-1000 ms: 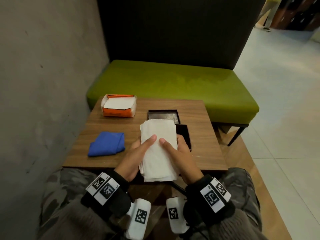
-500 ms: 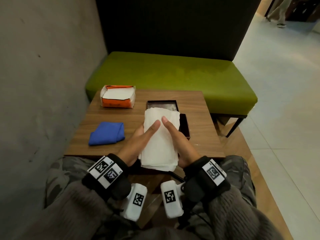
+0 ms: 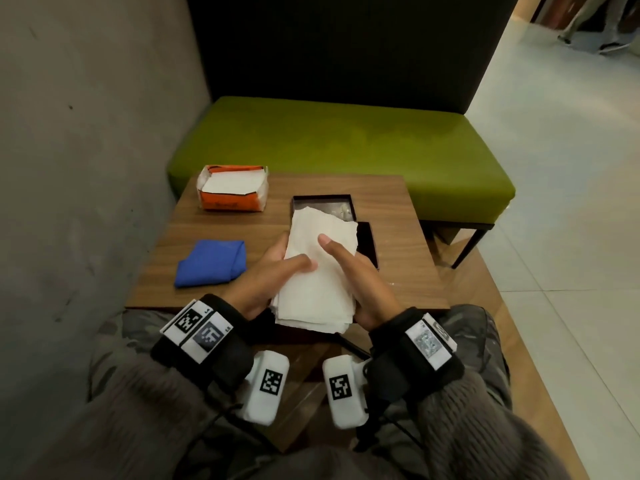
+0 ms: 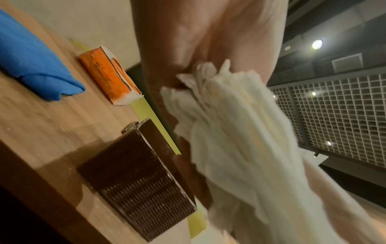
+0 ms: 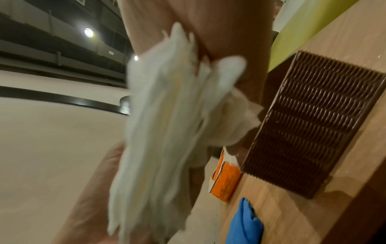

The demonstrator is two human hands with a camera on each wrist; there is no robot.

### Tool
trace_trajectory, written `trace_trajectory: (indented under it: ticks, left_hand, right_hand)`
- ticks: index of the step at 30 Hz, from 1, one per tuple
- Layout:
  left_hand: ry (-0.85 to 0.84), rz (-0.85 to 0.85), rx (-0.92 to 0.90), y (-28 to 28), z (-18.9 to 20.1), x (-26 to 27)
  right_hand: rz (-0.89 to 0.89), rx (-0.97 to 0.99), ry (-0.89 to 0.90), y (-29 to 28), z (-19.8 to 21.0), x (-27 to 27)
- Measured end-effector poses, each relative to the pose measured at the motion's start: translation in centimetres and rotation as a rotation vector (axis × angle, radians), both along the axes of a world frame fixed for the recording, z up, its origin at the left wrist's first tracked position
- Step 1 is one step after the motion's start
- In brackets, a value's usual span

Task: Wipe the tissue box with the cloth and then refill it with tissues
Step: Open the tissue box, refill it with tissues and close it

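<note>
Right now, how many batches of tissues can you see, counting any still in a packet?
2. One stack of tissues is held between the left hand and right hand above the table's near edge. The other sits in the orange packet at the far left corner. Loose tissues could lie hidden underneath the stack.

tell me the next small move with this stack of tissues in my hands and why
Probably carry the white tissue stack forward and lower it into the open dark brown tissue box. Both the left hand and right hand already hold the stack from its sides just above the near edge of the box, and the folded blue cloth lies set aside on the wooden table.
</note>
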State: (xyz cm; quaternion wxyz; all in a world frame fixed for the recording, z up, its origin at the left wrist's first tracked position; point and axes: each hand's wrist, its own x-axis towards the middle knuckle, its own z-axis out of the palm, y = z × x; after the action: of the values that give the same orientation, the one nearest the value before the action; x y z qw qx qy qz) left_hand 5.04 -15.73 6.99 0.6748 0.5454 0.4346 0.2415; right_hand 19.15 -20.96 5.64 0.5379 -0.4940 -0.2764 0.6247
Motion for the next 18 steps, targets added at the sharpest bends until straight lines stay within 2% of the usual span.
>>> trace_trajectory:
  ticks: [4,6,8,12,15,18]
  left_hand:
    - [0.002,-0.127,-0.01,1.1,0.5,-0.6]
    - [0.006,-0.131,-0.046,1.8,0.5,-0.9]
    - [-0.042,-0.045,-0.095,2.5,0.1,-1.1]
    - [-0.334,0.165,-0.317,2.9,-1.0,-1.7]
    - [-0.415,0.173,-0.358,2.4,-1.1,-1.3]
    - [-0.44,0.157,-0.307,1.8,-1.1,-0.6]
  right_hand:
    - [-0.081,-0.036,-0.072,0.3,-0.2,1.4]
    - [-0.089,-0.06,-0.067,0.6,-0.4,1.8]
    - [-0.135,-0.068,-0.017,1.0,-0.6,2.0]
    - [-0.27,-0.001,0.125,1.7,-0.5,2.1]
    - [-0.306,0.015,0.147,1.9,-0.6,1.9]
    - [-0.313,-0.004,0.126,1.9,-0.8,1.8]
